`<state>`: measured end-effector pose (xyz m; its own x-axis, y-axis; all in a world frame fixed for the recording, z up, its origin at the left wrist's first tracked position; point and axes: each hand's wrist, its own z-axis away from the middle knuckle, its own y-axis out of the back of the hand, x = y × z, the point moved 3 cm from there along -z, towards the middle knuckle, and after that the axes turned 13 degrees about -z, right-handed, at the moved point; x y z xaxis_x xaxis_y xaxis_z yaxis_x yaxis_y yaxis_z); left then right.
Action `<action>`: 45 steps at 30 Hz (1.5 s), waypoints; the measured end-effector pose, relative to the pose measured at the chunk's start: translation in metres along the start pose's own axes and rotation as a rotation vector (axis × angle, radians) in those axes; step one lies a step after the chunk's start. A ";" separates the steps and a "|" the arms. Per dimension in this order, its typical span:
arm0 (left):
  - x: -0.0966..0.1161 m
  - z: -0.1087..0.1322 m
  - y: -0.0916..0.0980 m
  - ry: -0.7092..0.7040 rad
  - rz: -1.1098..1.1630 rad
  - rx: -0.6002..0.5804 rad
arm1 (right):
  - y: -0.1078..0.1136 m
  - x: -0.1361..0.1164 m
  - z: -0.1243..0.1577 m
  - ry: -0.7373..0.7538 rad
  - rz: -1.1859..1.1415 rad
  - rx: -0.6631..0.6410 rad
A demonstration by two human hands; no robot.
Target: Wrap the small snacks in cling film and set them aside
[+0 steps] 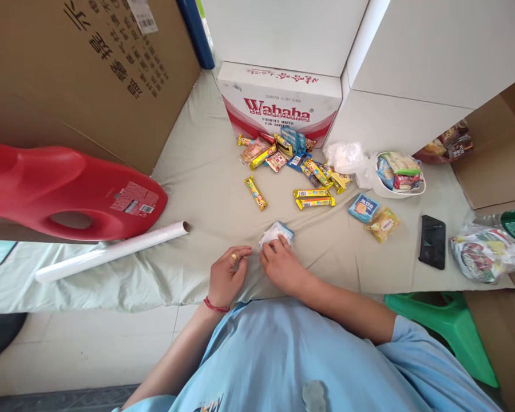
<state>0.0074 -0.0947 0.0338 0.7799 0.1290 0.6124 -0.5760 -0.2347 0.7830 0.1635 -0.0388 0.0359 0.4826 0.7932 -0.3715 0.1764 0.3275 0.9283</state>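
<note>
On the cloth-covered surface, my right hand [282, 264] lies with its fingers over a small white and blue packet [276, 233], pressing on its near edge. To its left is my left hand [228, 274], fingers bent with the tips close together, a ring and a red bracelet on it; whether it holds anything small is hidden. Beyond the hands, a single yellow snack stick [255, 193] lies apart from a pair of yellow sticks [314, 198]. A blue square packet [363, 208] touches a yellow packet [382, 224] to the right.
A white and red water carton [278, 100] stands behind a heap of snacks [276, 161]. Right are a white bowl of packets [400, 193], a black phone [432, 242] and a bagged item [476, 254]. Left are a red jug [68, 171], a white roll [111, 252] and a large cardboard box [68, 74].
</note>
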 end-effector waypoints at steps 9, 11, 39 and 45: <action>0.003 -0.007 -0.010 -0.048 0.033 -0.006 | 0.022 0.024 0.011 0.077 -0.118 0.068; 0.008 -0.015 -0.020 -0.134 0.009 -0.031 | 0.026 0.038 0.012 0.035 -0.173 0.123; 0.002 -0.020 -0.050 -0.633 -0.134 0.031 | 0.020 0.074 0.050 0.206 -0.301 0.258; 0.004 -0.021 -0.042 -0.478 0.037 -0.104 | 0.011 0.075 0.026 0.377 -0.242 0.194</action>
<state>0.0295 -0.0637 0.0059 0.7693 -0.3398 0.5410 -0.6083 -0.1306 0.7829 0.2238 0.0114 0.0190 0.0705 0.8486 -0.5244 0.4188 0.4519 0.7876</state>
